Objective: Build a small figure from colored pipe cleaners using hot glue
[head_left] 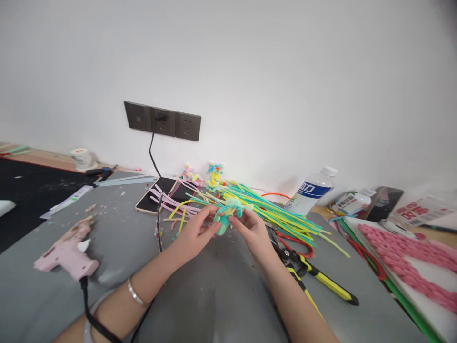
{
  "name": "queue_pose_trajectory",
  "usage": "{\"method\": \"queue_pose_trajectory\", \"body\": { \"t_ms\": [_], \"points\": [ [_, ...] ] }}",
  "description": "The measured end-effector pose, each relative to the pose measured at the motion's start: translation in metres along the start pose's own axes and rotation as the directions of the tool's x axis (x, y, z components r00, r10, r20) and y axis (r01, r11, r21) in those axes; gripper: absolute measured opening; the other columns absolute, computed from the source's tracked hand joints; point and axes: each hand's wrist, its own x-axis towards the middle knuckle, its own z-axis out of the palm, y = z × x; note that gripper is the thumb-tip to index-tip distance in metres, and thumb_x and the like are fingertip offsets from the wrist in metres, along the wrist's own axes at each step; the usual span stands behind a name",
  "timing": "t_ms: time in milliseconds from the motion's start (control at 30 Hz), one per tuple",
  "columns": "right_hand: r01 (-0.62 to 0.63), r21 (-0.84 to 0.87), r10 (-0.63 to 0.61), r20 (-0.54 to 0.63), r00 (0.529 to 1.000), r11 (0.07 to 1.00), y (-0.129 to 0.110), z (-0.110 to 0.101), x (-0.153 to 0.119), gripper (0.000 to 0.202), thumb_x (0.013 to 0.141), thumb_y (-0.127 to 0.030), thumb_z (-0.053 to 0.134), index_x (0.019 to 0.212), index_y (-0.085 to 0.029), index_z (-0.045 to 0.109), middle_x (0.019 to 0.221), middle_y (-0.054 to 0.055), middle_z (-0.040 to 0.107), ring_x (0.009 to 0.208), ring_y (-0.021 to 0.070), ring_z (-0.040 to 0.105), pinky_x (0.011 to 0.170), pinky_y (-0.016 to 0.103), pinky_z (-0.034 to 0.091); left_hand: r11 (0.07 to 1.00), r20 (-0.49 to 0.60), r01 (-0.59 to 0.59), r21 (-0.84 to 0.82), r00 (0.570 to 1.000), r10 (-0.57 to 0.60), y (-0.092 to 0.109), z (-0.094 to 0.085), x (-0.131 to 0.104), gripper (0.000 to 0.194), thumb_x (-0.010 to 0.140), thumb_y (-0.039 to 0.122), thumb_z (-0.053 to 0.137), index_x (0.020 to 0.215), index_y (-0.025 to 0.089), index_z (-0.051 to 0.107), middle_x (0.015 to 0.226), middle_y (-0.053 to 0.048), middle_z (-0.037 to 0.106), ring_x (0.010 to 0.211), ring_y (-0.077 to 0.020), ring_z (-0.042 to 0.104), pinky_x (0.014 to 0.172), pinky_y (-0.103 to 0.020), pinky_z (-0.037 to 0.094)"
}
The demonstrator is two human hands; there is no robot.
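Observation:
Between my two hands, above the grey mat, is a small green and teal pipe-cleaner figure. My left hand pinches its left side with thumb and fingers. On the other side, the fingers of my right hand close on the figure's right edge. Behind it lies a spread of yellow, green and teal pipe cleaners, with lilac ones to the left. Two finished-looking pipe-cleaner figures, one pink and one yellow and blue, stand near the wall.
A pink glue gun rests at left, its black cord trailing toward me. Yellow-handled pliers and red-handled scissors lie at right. A phone, a water bottle and a pink braided piece are around the mat.

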Motion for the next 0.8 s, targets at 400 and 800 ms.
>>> {"method": "queue_pose_trajectory", "body": {
  "t_ms": [400,800],
  "points": [
    [0.194,-0.282,-0.189,0.045,0.981,0.939,0.003,0.006,-0.004,0.020,0.081,-0.038,0.071,0.088,-0.021,0.065,0.087,0.004,0.066,0.075,0.0180,0.060,0.062,0.028,0.051,0.969,-0.101,0.160,-0.190,0.978,-0.182,-0.006,0.005,0.003,0.040,0.081,0.053,0.070,0.098,0.021,0.053,0.093,-0.002,0.066,0.077,-0.0159,0.063,0.063,-0.025,0.054],
    [0.257,-0.333,-0.235,0.105,0.966,0.907,-0.006,0.009,-0.008,0.015,0.089,-0.036,0.065,0.089,-0.021,0.066,0.088,0.006,0.065,0.077,0.0194,0.059,0.064,0.030,0.053,0.950,-0.130,0.192,-0.247,0.965,-0.229,-0.006,0.006,0.006,0.047,0.071,0.052,0.078,0.095,0.017,0.058,0.092,-0.005,0.063,0.076,-0.0166,0.060,0.052,-0.025,0.056]
  ]
}}
